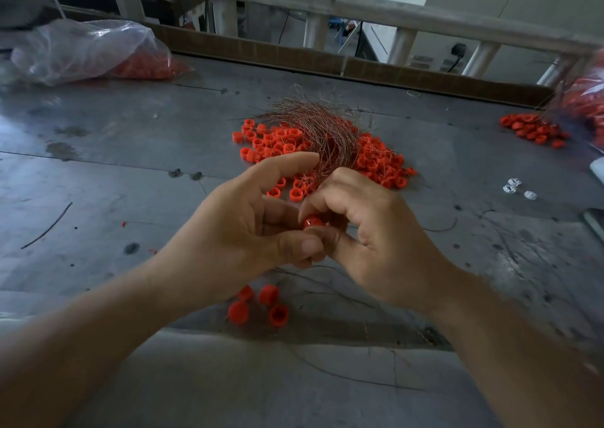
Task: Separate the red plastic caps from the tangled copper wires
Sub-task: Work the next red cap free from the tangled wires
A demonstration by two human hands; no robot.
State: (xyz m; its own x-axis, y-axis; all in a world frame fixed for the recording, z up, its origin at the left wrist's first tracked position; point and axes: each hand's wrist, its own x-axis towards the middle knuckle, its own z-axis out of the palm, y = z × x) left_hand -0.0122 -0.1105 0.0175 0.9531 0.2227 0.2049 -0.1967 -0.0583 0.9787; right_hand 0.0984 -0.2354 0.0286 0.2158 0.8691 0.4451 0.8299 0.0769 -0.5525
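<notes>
Both hands are up over the middle of the table, meeting knuckle to knuckle. The left hand has its fingers curled and its thumb tucked under a single red cap. The right hand curls in from the other side, fingertips pinching that same cap from above. So the cap sits clamped between the two hands, raised off the surface, only its glossy top showing.

Just behind the hands, the wires fan out in a thin coppery tuft. The strands sweep down into the gap between the left forefinger and the right knuckles. Which hand grips the strands cannot be told from here.

Under and around the tuft lies the pile of red caps, spread on the grey top with fine strands running through it. Nearer the person, below the left wrist, four caps lie apart from the rest, close together.

Far left, a clear bag slumps with red pieces inside. At the right edge, a second bag spills a small heap onto the table. A few white bits lie near it, a dark wire scrap at the left, and a pale rail crosses the back
</notes>
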